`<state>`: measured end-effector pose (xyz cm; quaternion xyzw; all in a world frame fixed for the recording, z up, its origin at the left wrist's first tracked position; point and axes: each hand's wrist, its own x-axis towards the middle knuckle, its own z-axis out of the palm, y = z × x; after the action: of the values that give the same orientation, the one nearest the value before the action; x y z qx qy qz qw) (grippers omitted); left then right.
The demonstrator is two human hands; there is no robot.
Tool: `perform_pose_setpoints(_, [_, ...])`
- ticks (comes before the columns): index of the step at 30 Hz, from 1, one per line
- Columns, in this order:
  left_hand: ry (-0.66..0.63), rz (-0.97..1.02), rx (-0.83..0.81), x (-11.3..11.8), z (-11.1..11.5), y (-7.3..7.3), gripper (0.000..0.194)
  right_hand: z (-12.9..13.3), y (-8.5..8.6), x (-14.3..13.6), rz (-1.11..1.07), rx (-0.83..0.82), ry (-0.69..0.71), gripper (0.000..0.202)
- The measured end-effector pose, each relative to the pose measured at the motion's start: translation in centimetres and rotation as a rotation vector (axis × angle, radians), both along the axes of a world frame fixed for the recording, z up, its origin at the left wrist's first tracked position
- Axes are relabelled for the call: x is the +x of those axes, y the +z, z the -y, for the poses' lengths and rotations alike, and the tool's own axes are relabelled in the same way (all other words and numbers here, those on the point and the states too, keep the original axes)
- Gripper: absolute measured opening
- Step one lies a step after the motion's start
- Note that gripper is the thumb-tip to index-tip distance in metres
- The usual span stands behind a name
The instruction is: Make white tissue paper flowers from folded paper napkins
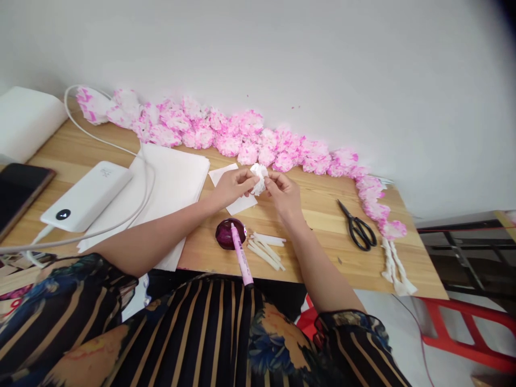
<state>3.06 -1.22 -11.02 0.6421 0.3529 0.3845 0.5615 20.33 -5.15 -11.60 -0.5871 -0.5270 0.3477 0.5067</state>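
Note:
A white crumpled paper flower (258, 178) is held between my two hands above the middle of the table. My left hand (235, 185) pinches its left side with thumb and fingers. On the right edge of the flower, my right hand (284, 194) is closed in the same way. White paper squares (242, 205) lie beneath and beside my left hand. Nearer to me, a pink marker (242, 258) rests with its tip over a small dark purple dish (224, 235). Several thin white sticks (266, 251) lie beside the dish.
Pink-and-white paper flowers (228, 145) line the wall side of the wooden table (322, 236). Black scissors (358, 228) lie on the right. To the left are a paper stack (171, 166), a white power bank (86, 196) with a cable, and a phone (22, 193). A red stool (470, 333) stands below right.

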Motion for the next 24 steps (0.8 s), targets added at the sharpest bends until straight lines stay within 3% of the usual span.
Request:
perform_pose_setpoints(11, [-0.031,0.002,0.005,0.02,0.03,-0.17,0.021,0.35,0.77,-0.22,0.179,0.027,0.05,0.033])
perform_pose_setpoints(18, [0.018,0.018,-0.016,0.01,-0.13,0.02,0.017,-0.12,0.22,0.41,-0.041,-0.022,0.051,0.03])
perform_pose_setpoints(21, [0.035,-0.036,0.04,-0.04,-0.07,-0.1,0.019,0.07,0.52,0.39,-0.052,-0.025,0.075,0.037])
perform_pose_setpoints(24, [0.061,-0.126,0.158,-0.09,0.02,-0.28,0.02,0.29,0.62,0.17,0.068,0.021,0.1,0.039])
